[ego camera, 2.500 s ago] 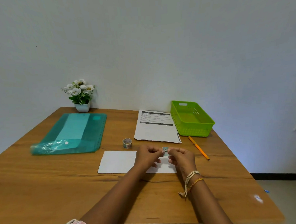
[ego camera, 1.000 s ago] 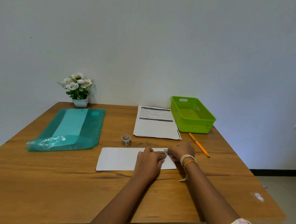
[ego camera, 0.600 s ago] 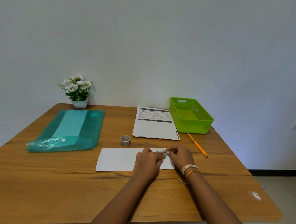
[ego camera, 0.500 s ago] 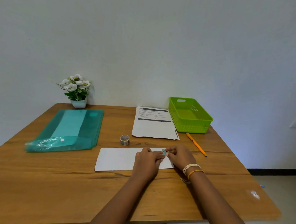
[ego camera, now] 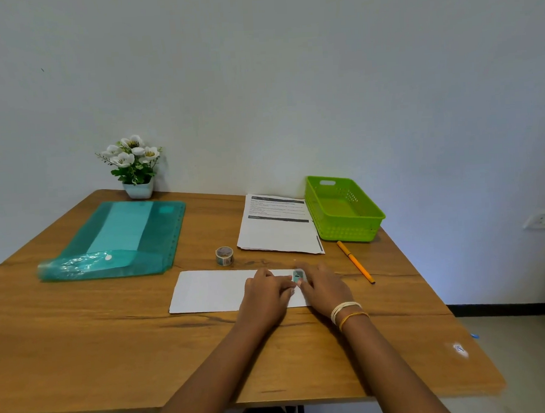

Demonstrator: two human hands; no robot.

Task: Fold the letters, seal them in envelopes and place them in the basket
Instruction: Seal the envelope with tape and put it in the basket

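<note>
Both hands rest on the right end of the white envelope (ego camera: 212, 290), which lies flat on the wooden table (ego camera: 82, 342) at the near centre; the left hand (ego camera: 265, 296) lies palm-down with its fingers laid on the paper, apparently pinning it so it cannot slide; the right hand (ego camera: 324, 289) presses fingertips at a small teal sticker (ego camera: 298, 276) sitting on the envelope's far right edge, by my reading to seal the flap; whether either hand pinches the sticker or merely presses it I cannot tell. The envelope is smooth, matt, rectangular and thin, likely to buckle if pushed edgewise. The roll of stickers (ego camera: 224, 256), a small patterned ring, stands just behind the envelope, within reach. The printed letters (ego camera: 277, 231), a flat paper stack, lie further back, unfolded; the green basket (ego camera: 373, 220), perforated rigid plastic, sits beside them to the right and holds nothing visible. An orange pen (ego camera: 355, 266) lies slanted near the basket; a translucent teal folder (ego camera: 134, 242), glossy, lies on the left; a potted flower (ego camera: 133, 166) stands at the wall.
</note>
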